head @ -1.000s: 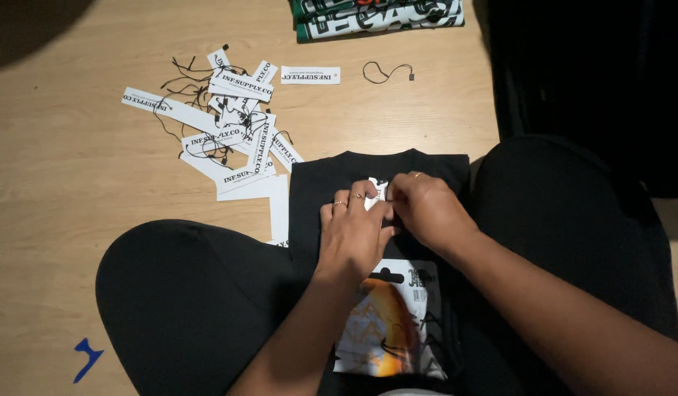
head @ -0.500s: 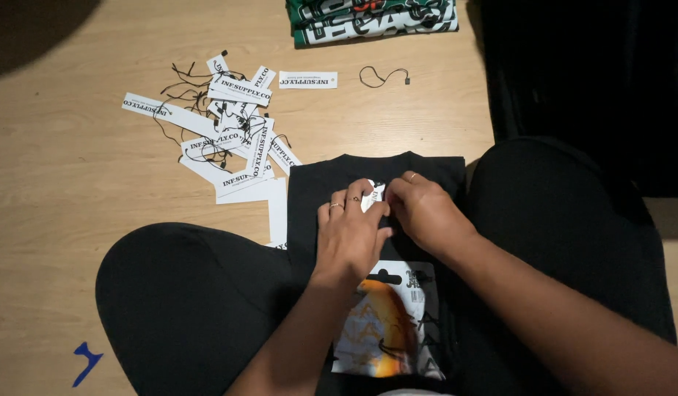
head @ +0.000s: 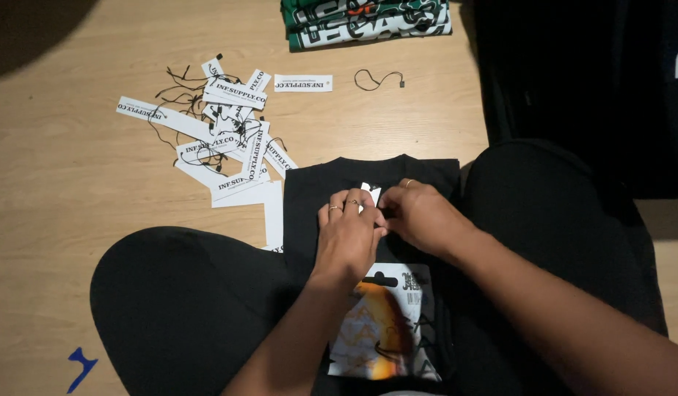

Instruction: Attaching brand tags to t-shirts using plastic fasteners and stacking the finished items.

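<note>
A folded black T-shirt with an orange-and-white print lies across the lap. The left hand and right hand, fingertips together, pinch its small white neck label.

Hands were brought together, fingertips meeting.
The left hand and right hand were held palm-down, fingers curled in a pinch.

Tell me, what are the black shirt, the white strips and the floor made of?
The black shirt looks like soft, matte knit cloth, probably cotton: it lies folded flat under the left hand and right hand. The white strips look like thin card or stiff paper: flat, sharp-edged, printed. The floor looks like pale wood or wood-look laminate, smooth, with faint grain lines.
</note>
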